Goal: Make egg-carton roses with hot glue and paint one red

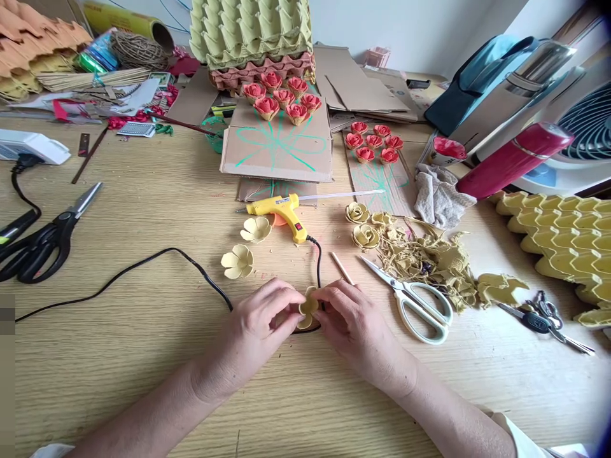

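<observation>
Both my hands meet at the near middle of the wooden table [143,356]. My left hand [255,327] and my right hand [351,321] pinch a small yellow egg-carton petal piece [308,306] between their fingertips. Two cut yellow flower shapes [237,261] [256,229] lie just beyond my left hand. A yellow glue gun [281,212] rests behind them, its black cord [143,264] running past my hands. A thin wooden stick [342,267] lies by my right hand.
White-handled scissors [420,305] and carton scraps [429,257] lie to the right, with keys [539,318]. Black scissors [38,245] sit at the left. Red paper roses [281,98] on cardboard, egg trays [251,28] and a red flask [515,159] stand farther back.
</observation>
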The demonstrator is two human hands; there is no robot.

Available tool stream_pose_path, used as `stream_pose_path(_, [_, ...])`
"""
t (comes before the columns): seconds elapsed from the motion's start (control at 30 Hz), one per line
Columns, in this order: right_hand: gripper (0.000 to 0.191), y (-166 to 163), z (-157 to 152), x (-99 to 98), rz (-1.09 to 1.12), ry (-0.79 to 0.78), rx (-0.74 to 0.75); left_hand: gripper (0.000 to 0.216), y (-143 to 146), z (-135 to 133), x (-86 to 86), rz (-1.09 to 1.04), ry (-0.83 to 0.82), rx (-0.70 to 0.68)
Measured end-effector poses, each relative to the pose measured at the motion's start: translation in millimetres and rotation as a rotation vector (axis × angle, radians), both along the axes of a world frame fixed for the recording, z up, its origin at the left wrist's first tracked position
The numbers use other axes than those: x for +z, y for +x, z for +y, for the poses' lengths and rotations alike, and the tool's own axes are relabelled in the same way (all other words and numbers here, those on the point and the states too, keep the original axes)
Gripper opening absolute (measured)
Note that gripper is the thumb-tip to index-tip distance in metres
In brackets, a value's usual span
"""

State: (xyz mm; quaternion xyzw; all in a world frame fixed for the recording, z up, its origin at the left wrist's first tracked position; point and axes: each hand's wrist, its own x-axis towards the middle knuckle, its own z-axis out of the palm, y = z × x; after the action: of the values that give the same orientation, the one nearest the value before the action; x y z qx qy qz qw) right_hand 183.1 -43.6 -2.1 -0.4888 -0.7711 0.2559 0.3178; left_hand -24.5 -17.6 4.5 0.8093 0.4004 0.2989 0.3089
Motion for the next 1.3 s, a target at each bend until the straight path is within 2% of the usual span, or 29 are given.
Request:
stream_pose_path(0.1, [0.017, -0.5, -0.9, -0.8, -0.007, -0.011, 0.004, 0.022, -0.7, 1.5, -1.1, 0.000, 0.001, -0.031])
stream_pose_path(0.3, [0.011, -1.1, -1.8, 0.1, -0.017, -0.024, 0.009, 0.020, 3.1, 3.0, -9.5, -0.053, -0.078, 0.091])
stream_pose_path(0.57, [0.016, -0.2, -1.1, 1.9, 0.015, -0.043, 0.027, 0.023, 6.4, 0.7, -6.4, -0.063, -0.084, 0.162])
stream_pose_path(0.8, [0.014, -4.1, -1.9, -2.0, 0.016, -0.025, 0.001, 0.016, 4.8, 0.6, -6.8, -0.030, -0.117, 0.145])
stream_pose_path(1.1, [0.016, -10.1, -2.9, -6.3, 0.095, -0.017, -0.003, 0.020, 7.8, 1.8, -6.9, -0.002, -0.097, 0.133])
stream_pose_path(1.3, [0.016, -10.4, -2.6, -7.3, 0.149, 0.017, -0.003, 0.020, 6.5, -1.0, -8.3, -0.022, -0.182, 0.119])
